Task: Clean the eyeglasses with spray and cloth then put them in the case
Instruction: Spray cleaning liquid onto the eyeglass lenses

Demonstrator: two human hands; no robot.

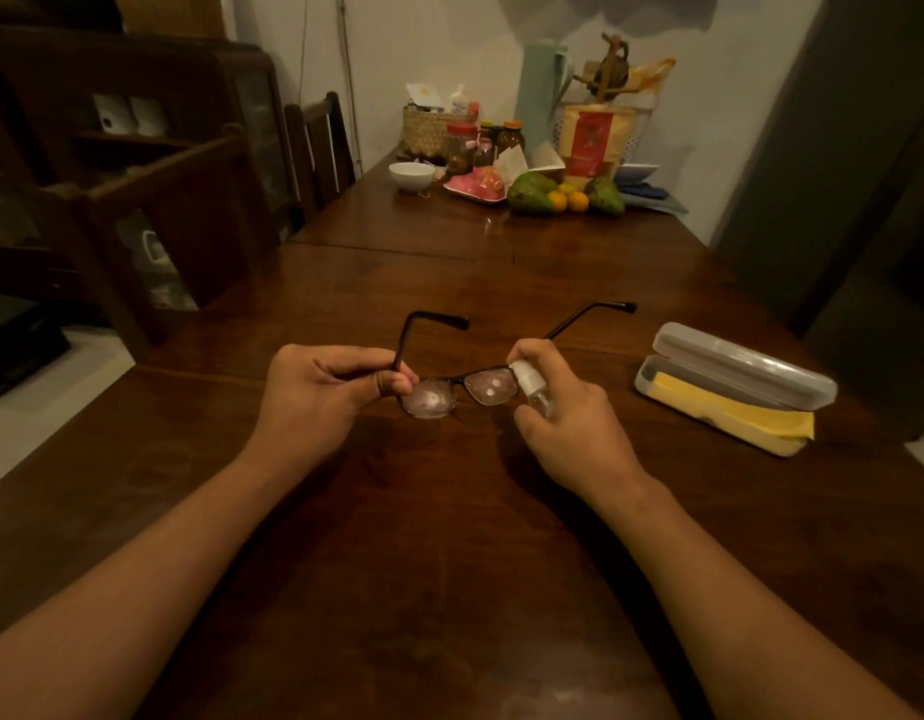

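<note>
The eyeglasses (460,389) should weigh next to nothing, but I judge them fragile: a thin dark frame, both arms unfolded and pointing away from me, and hinges that would not take twisting. So the fingers of my left hand (319,397) pinch them at the corner farthest from the case (735,376), where the arm meets the front, and stay off the glass. Both lenses look filmed over, with pale blotches of light on them. If that is spray they will be slippery, so the rim and arms are the places to hold.

My right hand (569,423) is curled round the small clear spray bottle (532,389), its white head close against the lens nearer the case. I hold the glasses just above the table (449,537), well to the left of the case. It lies open, with the yellow cloth (730,413) in its tray and spilling over the near edge — soft stuff, easy to pick up.
</note>
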